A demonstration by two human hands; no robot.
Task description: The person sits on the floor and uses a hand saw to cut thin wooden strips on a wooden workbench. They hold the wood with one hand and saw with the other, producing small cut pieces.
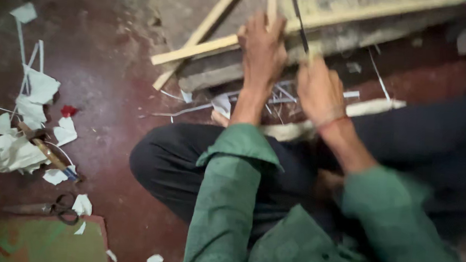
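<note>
Currently both hands are up at the top centre of the head view, working on a bundle of thin wooden sticks. Left hand (261,51) is curled closed around an upright pale wooden strip (272,2), knuckles toward the camera, fingers wrapped over where that strip crosses a longer wooden batten (200,49) running diagonally from lower left toward upper right. Right hand (319,90) sits just beside the left, fisted around the lower end of a thin dark blade (299,18) that rises steeply up and slightly left, passing right next to the upright strip. Motion blur on the right hand; cannot tell if the blade touches the wood. A red thread band (333,123) circles the right wrist. Both arms wear green sleeves (228,202); dark trousers (176,165) cover the folded legs below. Under the hands lie pale thin shavings (279,93) and a longer whitish strip (371,107) on the reddish floor (121,85). A second diagonal stick (196,35) crosses the batten at left. Well apart, at the left edge: torn white paper scraps (18,151), a small red scrap (68,111), a wooden-handled tool (48,153) lying across the paper, and black-handled scissors (55,208) near a green-and-red mat (45,241).
</note>
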